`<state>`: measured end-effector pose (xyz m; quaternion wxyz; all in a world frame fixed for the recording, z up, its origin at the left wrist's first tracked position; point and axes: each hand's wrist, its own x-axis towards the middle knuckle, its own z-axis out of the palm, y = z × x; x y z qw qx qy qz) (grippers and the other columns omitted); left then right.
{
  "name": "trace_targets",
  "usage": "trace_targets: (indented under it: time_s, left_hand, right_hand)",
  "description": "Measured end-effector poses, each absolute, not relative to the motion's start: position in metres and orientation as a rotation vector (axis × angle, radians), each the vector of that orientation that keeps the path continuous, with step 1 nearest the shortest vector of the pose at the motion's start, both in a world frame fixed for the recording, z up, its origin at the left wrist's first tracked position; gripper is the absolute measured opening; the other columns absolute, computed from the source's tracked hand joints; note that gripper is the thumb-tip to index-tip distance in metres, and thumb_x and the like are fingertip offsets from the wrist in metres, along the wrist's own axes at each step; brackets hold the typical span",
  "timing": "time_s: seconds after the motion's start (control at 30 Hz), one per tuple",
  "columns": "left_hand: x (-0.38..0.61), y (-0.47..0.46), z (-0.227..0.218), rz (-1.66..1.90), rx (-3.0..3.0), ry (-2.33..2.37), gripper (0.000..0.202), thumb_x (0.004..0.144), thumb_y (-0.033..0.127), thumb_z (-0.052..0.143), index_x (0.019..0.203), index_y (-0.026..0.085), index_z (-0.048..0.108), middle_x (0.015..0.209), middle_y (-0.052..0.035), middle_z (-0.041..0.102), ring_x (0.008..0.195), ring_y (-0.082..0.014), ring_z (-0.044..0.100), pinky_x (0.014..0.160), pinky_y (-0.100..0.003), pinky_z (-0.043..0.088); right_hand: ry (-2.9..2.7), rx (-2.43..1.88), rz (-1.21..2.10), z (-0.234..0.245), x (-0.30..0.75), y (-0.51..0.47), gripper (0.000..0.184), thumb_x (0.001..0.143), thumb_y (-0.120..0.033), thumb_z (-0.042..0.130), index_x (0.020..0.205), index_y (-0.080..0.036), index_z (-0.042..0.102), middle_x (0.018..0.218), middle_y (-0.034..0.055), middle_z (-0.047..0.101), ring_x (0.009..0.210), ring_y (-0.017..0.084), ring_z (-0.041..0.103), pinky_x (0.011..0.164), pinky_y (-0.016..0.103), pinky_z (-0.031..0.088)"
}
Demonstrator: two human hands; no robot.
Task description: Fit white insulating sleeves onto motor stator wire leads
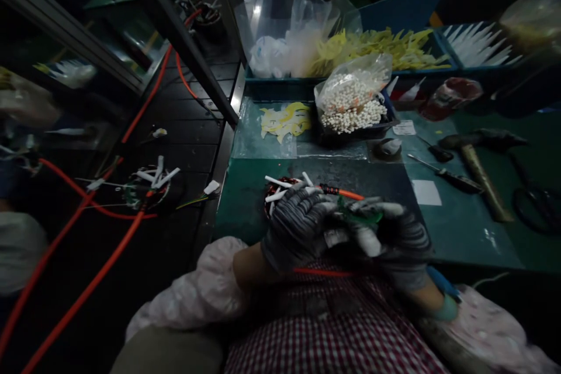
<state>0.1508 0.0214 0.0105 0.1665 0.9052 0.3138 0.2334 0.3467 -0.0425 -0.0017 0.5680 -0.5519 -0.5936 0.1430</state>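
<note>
Both my hands wear grey gloves and meet over the near edge of the green bench (464,234). My left hand (298,225) is closed round a dark wound coil part (280,187) with white insulating strips and an orange wire sticking out. My right hand (394,236) is closed on the same part from the right, pinching a small green piece (362,216) at its fingertips. An orange wire (324,272) runs under my wrists.
A bag of small white tubes (353,102) sits in a dark tray behind the hands. Yellow strips (284,120) lie on the bench, more fill a blue bin (385,49). A hammer (480,169), screwdrivers (442,172) and scissors (537,204) lie right. Another coil (151,187) with orange cables sits left.
</note>
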Motion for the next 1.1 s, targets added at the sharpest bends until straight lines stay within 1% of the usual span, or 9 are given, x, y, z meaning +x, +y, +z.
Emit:
trace_targets:
  time_s: [0.13, 0.27, 0.33, 0.43, 0.57, 0.67, 0.77, 0.97, 1.1]
  left_hand:
    - [0.145, 0.004, -0.001, 0.807, 2.521, 0.99, 0.064, 0.112, 0.056, 0.047, 0.156, 0.012, 0.061, 0.155, -0.0206, 0.069, 0.151, -0.0316, 0.062, 0.128, -0.053, 0.052]
    - [0.103, 0.033, 0.018, 0.823, 2.268, 0.939, 0.053, 0.109, 0.061, 0.046, 0.119, 0.025, 0.084, 0.122, -0.0088, 0.086, 0.118, -0.0288, 0.081, 0.107, -0.048, 0.068]
    - [0.085, 0.074, 0.029, 0.814, 2.17, 1.261, 0.046, 0.112, 0.051, 0.046, 0.119, 0.027, 0.084, 0.117, -0.0072, 0.086, 0.108, -0.0272, 0.082, 0.1, -0.048, 0.069]
    - [0.082, 0.153, 0.033, 0.596, 2.128, 1.611, 0.035, 0.103, 0.043, 0.067, 0.132, 0.028, 0.08, 0.134, -0.0057, 0.082, 0.125, -0.0273, 0.075, 0.114, -0.044, 0.06]
    - [0.123, 0.241, 0.018, 0.205, 2.236, 1.753, 0.039, 0.103, 0.038, 0.068, 0.138, 0.023, 0.078, 0.146, -0.0088, 0.074, 0.135, -0.0282, 0.068, 0.119, -0.039, 0.052]
    - [0.16, 0.275, 0.007, 0.146, 2.28, 1.755, 0.044, 0.095, 0.041, 0.078, 0.135, 0.022, 0.08, 0.157, -0.011, 0.066, 0.146, -0.0344, 0.058, 0.125, -0.046, 0.045]
    - [0.183, 0.291, 0.0, 0.031, 2.27, 1.78, 0.05, 0.086, 0.043, 0.084, 0.128, 0.016, 0.082, 0.155, -0.0168, 0.067, 0.147, -0.0411, 0.055, 0.125, -0.052, 0.043]
    - [0.183, 0.291, -0.004, -0.06, 2.269, 1.765, 0.043, 0.093, 0.04, 0.071, 0.128, 0.017, 0.082, 0.135, -0.0136, 0.079, 0.131, -0.0343, 0.067, 0.118, -0.042, 0.049]
    - [0.166, 0.277, 0.003, 0.009, 2.279, 1.78, 0.043, 0.108, 0.032, 0.052, 0.141, 0.015, 0.073, 0.141, -0.0131, 0.075, 0.134, -0.0293, 0.067, 0.119, -0.037, 0.048]
  right_hand:
    - [-1.157, -1.219, 0.345, -0.014, 0.321, -0.021, 0.013, 0.105, -0.026, 0.07, 0.113, -0.032, 0.06, 0.104, 0.0032, 0.076, 0.093, 0.023, 0.08, 0.086, 0.044, 0.072]
    - [-1.081, -1.112, 0.466, -0.023, 0.304, -0.003, 0.011, 0.11, -0.025, 0.058, 0.117, -0.033, 0.059, 0.11, 0.0026, 0.072, 0.098, 0.021, 0.076, 0.091, 0.042, 0.069]
    - [-1.138, -1.051, 0.515, -0.026, 0.298, 0.003, 0.014, 0.113, -0.026, 0.052, 0.121, -0.034, 0.058, 0.108, 0.0012, 0.071, 0.094, 0.02, 0.075, 0.088, 0.039, 0.068]
    - [-1.305, -0.932, 0.581, -0.032, 0.292, 0.007, 0.005, 0.112, -0.031, 0.054, 0.115, -0.033, 0.057, 0.095, -0.0014, 0.069, 0.083, 0.018, 0.073, 0.078, 0.034, 0.068]
    - [-1.535, -0.835, 0.646, -0.049, 0.296, 0.006, 0.01, 0.109, -0.036, 0.061, 0.119, -0.033, 0.061, 0.095, -0.0017, 0.072, 0.082, 0.018, 0.075, 0.076, 0.032, 0.07]
    - [-1.596, -0.893, 0.683, -0.054, 0.308, 0.002, 0.023, 0.109, -0.032, 0.063, 0.132, -0.034, 0.061, 0.111, 0.0012, 0.076, 0.097, 0.019, 0.078, 0.088, 0.033, 0.071]
    - [-1.623, -0.929, 0.731, -0.049, 0.317, -0.001, 0.018, 0.111, -0.029, 0.06, 0.128, -0.034, 0.062, 0.11, 0.0007, 0.076, 0.096, 0.019, 0.078, 0.09, 0.032, 0.071]
    - [-1.611, -0.939, 0.753, -0.044, 0.316, -0.003, 0.018, 0.109, -0.029, 0.06, 0.126, -0.035, 0.062, 0.107, -0.0004, 0.077, 0.094, 0.02, 0.08, 0.091, 0.035, 0.071]
    - [-1.563, -0.955, 0.825, -0.05, 0.318, -0.004, 0.019, 0.107, -0.034, 0.064, 0.127, -0.035, 0.064, 0.111, 0.0003, 0.079, 0.101, 0.022, 0.08, 0.098, 0.038, 0.07]
